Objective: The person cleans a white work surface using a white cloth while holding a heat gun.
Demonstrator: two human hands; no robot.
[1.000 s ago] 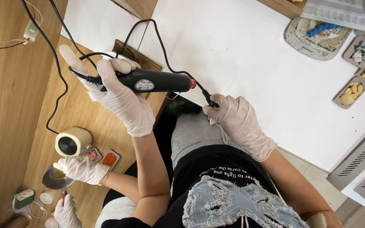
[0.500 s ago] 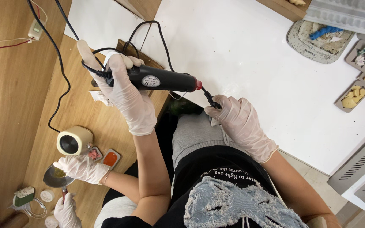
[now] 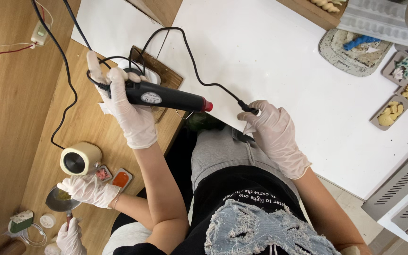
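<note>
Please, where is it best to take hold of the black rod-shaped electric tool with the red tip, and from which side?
Grip the black rod-shaped electric tool at its cord end, where the left hand wraps it, coming from the side away from the red tip. The barrel lies roughly level, and the tip looks like the working end.

Your left hand (image 3: 131, 111) holds the heat tool (image 3: 166, 98) over the tabletop (image 3: 279, 61). Your right hand (image 3: 275, 137) is just right of it, at the cord (image 3: 199, 80). Trays (image 3: 404, 89) sit far right.
</note>
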